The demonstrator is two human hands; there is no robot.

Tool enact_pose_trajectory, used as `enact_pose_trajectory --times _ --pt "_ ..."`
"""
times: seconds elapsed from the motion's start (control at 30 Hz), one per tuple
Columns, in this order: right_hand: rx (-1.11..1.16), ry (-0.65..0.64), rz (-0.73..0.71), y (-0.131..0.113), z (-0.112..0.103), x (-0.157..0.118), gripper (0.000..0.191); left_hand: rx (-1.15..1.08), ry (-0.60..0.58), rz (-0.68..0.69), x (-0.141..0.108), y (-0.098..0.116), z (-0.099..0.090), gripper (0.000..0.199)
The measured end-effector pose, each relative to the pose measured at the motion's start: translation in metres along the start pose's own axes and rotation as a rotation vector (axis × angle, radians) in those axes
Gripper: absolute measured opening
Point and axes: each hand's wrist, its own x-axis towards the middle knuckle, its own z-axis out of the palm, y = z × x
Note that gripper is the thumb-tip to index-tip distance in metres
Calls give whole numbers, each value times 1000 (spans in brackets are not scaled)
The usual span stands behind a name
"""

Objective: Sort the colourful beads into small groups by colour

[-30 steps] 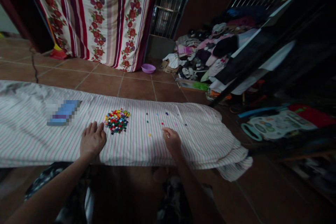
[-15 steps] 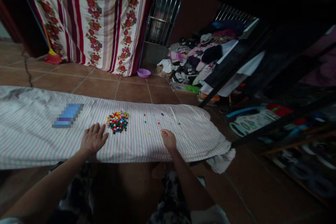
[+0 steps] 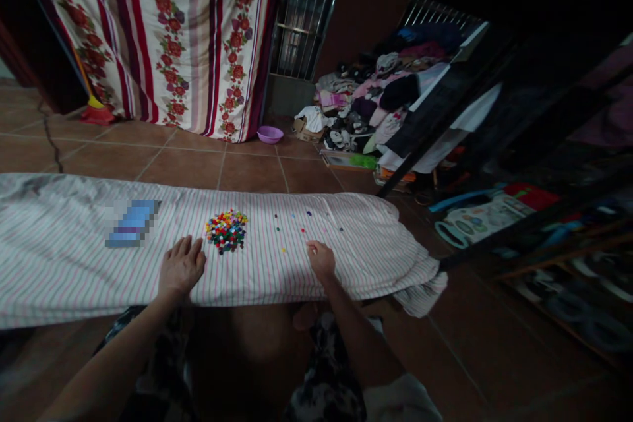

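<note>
My left hand lies flat on the striped cloth, fingers stretched out, just left of a heap of small colourful pieces. To the right of that heap, several single pieces are spread apart in loose rows, among them a red piece, a yellow piece, a green piece and a dark blue piece. My right hand rests at the cloth just below the red piece, thumb and fingertips pinched together. Whatever is between those fingertips is too small to make out.
A pixelated blue flat object lies on the cloth at the left. Beyond the covered surface are a purple basin, a red and yellow broom, a floral curtain and a heap of clothes. Cluttered shelves stand at the right.
The camera view has shifted slightly. My left hand stays flat beside the heap, and my right hand stays pinched near the red piece. The pieces keep their layout.
</note>
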Motion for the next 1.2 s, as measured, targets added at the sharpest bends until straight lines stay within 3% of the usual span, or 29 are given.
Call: enact_pose_trajectory --times 0.2,0.5,0.67,0.93,1.1,1.2 --pt "21 -22 28 1 0 -1 25 3 25 2 0 -1 4 45" --pt "317 -55 154 5 -5 -2 27 32 67 29 0 -4 9 43" --pt "301 -77 171 4 -10 -3 27 27 78 31 0 -4 10 43" --pt "263 -9 158 -4 -10 -4 22 9 84 27 0 -4 11 44" --pt "290 3 168 1 -9 -5 20 4 72 25 1 -4 11 43" --pt "298 74 181 4 -6 -4 20 8 66 26 1 -4 10 43"
